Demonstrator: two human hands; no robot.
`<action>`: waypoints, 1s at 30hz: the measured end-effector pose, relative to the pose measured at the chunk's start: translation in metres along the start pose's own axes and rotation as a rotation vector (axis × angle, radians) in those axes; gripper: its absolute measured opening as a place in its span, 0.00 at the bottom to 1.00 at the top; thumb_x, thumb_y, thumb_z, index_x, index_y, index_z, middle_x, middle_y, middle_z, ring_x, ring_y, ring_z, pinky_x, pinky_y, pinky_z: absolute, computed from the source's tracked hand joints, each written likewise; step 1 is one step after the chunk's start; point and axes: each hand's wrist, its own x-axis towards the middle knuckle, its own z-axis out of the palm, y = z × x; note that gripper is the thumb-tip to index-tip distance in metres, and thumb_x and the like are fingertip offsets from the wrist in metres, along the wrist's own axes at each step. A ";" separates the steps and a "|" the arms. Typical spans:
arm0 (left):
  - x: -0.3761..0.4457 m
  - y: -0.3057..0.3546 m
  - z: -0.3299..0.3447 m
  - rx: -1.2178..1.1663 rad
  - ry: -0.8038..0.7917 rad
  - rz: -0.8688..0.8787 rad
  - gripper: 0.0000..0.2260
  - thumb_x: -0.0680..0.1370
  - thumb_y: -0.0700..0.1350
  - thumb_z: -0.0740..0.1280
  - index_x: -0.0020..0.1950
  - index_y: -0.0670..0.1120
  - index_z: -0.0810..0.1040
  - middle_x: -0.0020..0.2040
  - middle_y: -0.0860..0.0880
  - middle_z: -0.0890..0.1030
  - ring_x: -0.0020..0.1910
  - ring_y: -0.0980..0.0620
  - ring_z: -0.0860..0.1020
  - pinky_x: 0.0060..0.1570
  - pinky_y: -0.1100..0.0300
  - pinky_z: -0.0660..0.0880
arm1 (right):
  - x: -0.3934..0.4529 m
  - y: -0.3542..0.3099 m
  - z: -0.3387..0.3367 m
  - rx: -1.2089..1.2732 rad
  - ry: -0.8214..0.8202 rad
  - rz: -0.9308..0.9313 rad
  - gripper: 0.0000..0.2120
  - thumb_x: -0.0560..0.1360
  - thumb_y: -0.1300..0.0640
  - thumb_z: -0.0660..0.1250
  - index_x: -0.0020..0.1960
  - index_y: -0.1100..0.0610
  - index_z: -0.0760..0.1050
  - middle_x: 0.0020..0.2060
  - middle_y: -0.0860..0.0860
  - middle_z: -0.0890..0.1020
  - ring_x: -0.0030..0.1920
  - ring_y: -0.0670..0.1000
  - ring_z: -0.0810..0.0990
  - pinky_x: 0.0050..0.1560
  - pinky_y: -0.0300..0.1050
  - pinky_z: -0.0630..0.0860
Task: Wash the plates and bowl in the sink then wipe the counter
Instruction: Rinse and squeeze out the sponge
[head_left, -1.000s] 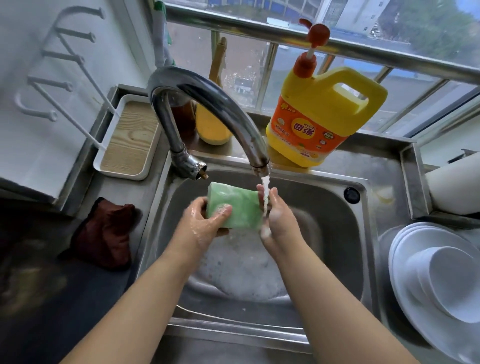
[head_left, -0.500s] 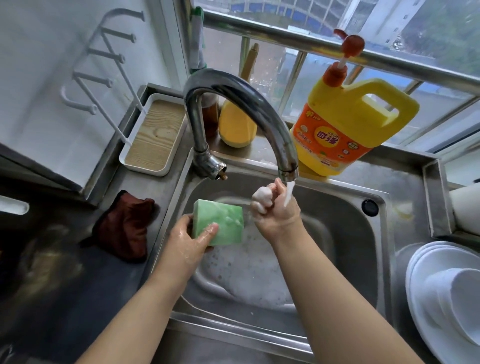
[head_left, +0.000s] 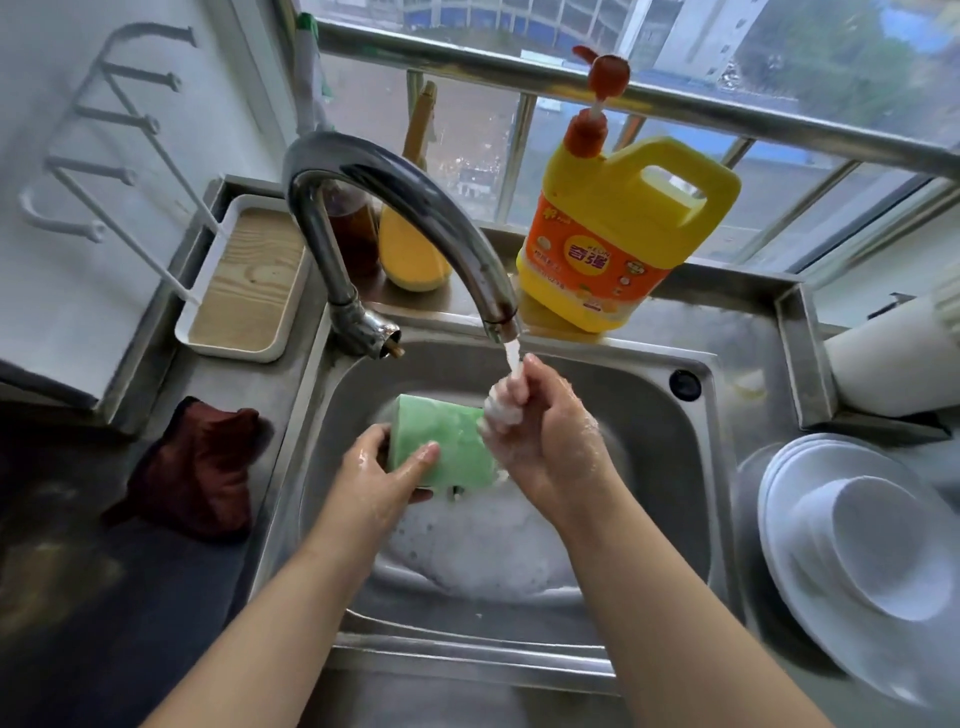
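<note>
Gripping the green sponge (head_left: 441, 447) in left hand (head_left: 379, 478), right hand (head_left: 540, 441) under the faucet (head_left: 405, 208)

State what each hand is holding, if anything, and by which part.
The left hand grips the green sponge by its left end. The right hand, soapy, holds nothing, its fingers under the tap's water.

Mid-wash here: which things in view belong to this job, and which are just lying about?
In the job: green sponge held by left hand; right hand under faucet; sink; washed plates and bowl; detergent jug; brown cloth.

Lying about: wooden tray; wall rack; amber bottle.
</note>
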 end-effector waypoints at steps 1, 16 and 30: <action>0.000 0.000 0.001 -0.007 -0.013 -0.006 0.09 0.75 0.39 0.70 0.54 0.45 0.75 0.50 0.43 0.80 0.48 0.48 0.81 0.37 0.64 0.80 | -0.001 -0.002 0.001 0.006 -0.009 -0.022 0.20 0.81 0.56 0.53 0.30 0.56 0.65 0.25 0.50 0.64 0.27 0.47 0.62 0.32 0.40 0.60; 0.007 0.013 0.028 -0.232 -0.172 -0.046 0.05 0.78 0.40 0.65 0.53 0.43 0.78 0.41 0.49 0.85 0.42 0.53 0.83 0.40 0.63 0.80 | -0.015 -0.003 -0.037 -1.230 0.246 -0.293 0.28 0.76 0.49 0.66 0.73 0.51 0.62 0.66 0.49 0.70 0.63 0.46 0.70 0.66 0.46 0.70; -0.002 0.007 0.035 0.086 -0.353 0.040 0.19 0.67 0.37 0.77 0.57 0.45 0.80 0.50 0.46 0.84 0.52 0.50 0.82 0.55 0.54 0.79 | 0.006 0.022 -0.031 -0.530 0.276 0.055 0.18 0.68 0.59 0.75 0.55 0.62 0.76 0.43 0.57 0.83 0.45 0.56 0.84 0.44 0.48 0.80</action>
